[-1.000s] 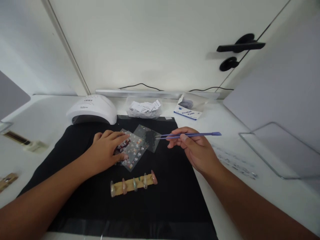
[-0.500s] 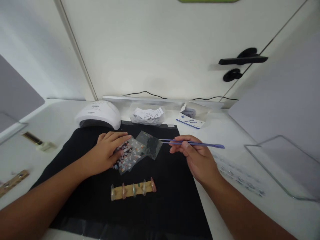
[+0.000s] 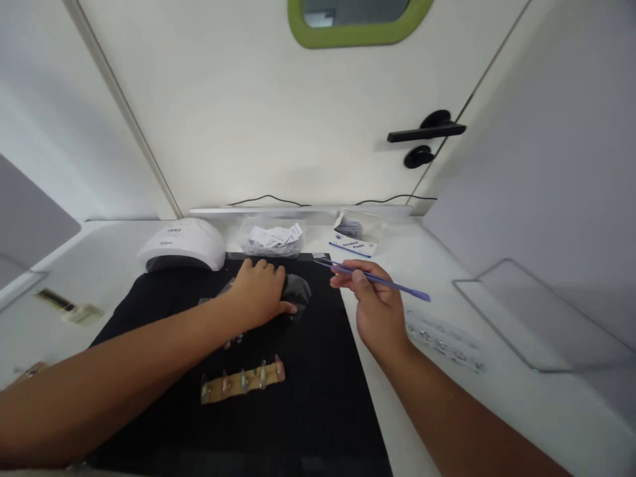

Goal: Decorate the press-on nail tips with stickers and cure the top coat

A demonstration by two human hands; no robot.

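Observation:
My left hand (image 3: 261,295) lies low over the black mat, its thumb and fingers on a clear plastic packet (image 3: 300,289) that looks bent beside the thumb. Beneath this hand and wrist, a packet with small pale and reddish pieces (image 3: 233,341) is mostly hidden. My right hand (image 3: 380,305) grips a pair of purple tweezers (image 3: 392,283), their tips pointing left above the mat's far right corner. Nearer to me, several glossy false nails (image 3: 244,380) stand in a row on a tan strip (image 3: 232,387).
The black mat (image 3: 318,411) covers the middle of the white table. Along the back stand a white nail lamp (image 3: 186,242), a clear tub of white slips (image 3: 272,237) and an alcohol pads box (image 3: 355,238). A bottle (image 3: 82,313) lies left; a clear nail sheet (image 3: 444,341) lies right.
My left hand has moved right, off the patterned packet's side and onto the clear packet. The tweezer tips have come away from that packet, up and toward the back. The view has shifted.

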